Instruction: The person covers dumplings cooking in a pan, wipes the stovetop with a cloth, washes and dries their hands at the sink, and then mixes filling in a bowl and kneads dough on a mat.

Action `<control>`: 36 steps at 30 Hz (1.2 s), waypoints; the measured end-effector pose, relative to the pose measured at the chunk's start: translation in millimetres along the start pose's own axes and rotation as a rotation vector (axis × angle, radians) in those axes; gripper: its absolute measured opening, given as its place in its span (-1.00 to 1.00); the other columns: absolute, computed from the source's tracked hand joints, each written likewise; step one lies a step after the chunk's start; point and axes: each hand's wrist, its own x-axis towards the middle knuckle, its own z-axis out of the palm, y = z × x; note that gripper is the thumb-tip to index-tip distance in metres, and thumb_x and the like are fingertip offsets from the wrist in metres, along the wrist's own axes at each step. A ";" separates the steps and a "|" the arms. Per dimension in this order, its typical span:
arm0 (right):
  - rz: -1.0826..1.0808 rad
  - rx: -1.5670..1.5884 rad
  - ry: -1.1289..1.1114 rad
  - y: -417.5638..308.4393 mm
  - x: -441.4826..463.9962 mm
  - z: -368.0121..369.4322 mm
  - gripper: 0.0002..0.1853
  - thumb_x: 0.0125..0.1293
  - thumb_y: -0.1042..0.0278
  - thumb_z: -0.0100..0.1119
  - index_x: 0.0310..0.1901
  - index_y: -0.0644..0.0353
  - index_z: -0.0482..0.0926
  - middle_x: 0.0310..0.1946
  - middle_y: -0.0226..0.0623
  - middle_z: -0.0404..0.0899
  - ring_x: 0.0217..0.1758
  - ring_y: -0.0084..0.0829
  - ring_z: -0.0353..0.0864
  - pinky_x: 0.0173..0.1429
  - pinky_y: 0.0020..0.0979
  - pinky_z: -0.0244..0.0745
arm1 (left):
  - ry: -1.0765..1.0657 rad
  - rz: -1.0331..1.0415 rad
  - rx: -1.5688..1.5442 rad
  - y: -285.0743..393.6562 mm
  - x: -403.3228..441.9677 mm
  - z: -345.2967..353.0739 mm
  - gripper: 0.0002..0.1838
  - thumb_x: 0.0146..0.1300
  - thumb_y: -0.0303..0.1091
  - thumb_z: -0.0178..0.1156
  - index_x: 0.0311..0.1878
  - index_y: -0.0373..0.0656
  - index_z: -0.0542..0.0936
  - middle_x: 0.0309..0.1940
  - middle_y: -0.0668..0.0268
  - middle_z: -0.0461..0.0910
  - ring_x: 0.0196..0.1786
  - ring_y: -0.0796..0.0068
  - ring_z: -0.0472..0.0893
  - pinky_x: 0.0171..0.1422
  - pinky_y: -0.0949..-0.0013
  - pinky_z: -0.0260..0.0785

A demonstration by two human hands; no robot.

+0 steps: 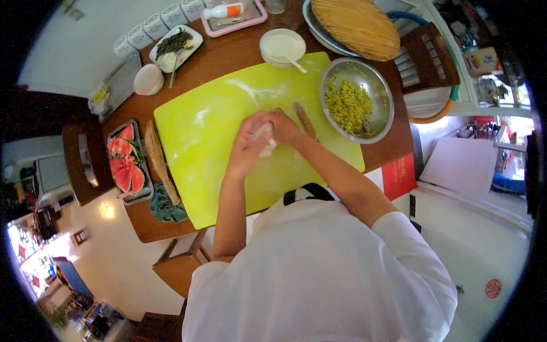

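Observation:
Over the middle of a lime-green mat, my two hands meet around a piece of white dough. My left hand cups it from the left, its fingers curled. My right hand closes on its upper right side, and the fingertips of both hands are partly hidden. Just right of my right hand lies a short, brown rolling pin on the mat. A steel bowl of chopped yellow-green filling, with a utensil in it, stands at the mat's right edge.
Behind the mat stands a white tub of pale powder with a spoon. A plate of dark greens and a white bowl sit back left. Watermelon slices fill a tray at left. A woven straw lid rests back right.

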 end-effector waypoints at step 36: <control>0.064 -0.097 0.204 12.6 -103.2 -30.4 -0.53 0.10 0.44 0.18 0.10 0.20 0.42 0.06 -0.07 0.40 0.05 -0.09 0.49 0.19 -0.17 0.37 | 0.275 0.195 1.446 -95.2 14.4 32.0 -0.55 0.09 -0.03 0.28 0.06 0.12 0.53 0.25 0.17 0.31 0.24 -0.26 0.25 0.15 -0.30 0.20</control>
